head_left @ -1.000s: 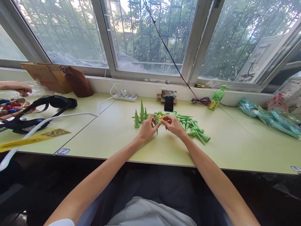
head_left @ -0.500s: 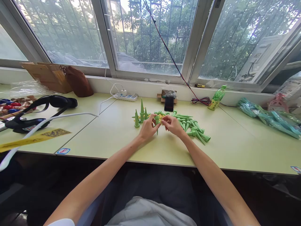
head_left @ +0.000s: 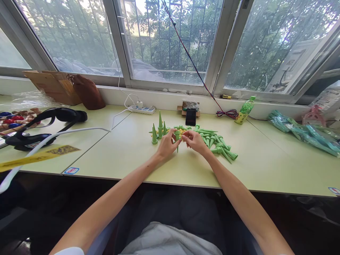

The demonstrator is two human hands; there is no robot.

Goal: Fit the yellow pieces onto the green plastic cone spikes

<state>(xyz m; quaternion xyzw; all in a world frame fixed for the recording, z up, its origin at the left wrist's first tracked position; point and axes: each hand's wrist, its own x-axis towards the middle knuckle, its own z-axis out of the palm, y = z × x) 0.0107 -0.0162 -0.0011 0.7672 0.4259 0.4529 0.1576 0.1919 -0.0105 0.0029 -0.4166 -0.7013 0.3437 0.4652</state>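
Note:
My left hand (head_left: 166,145) is closed around a green plastic spike (head_left: 177,134), its tip pointing down towards the table. Close against its right side is my right hand (head_left: 195,141), with fingers pinched together. Whatever lies between those fingertips is too small to make out. Left of my hands, several green spikes (head_left: 154,135) stand upright on their wide ends. A loose heap of green spikes (head_left: 224,147) lies to the right. Small yellow pieces (head_left: 182,130) are scattered behind my fingers, partly hidden by them.
A phone (head_left: 190,117) leans on a small box at the back. Beyond the heap stands a green drink bottle (head_left: 244,110). On the left are a power strip (head_left: 142,109), a white cable (head_left: 87,129) and a black headset (head_left: 45,125). Plastic bags (head_left: 305,131) lie far right.

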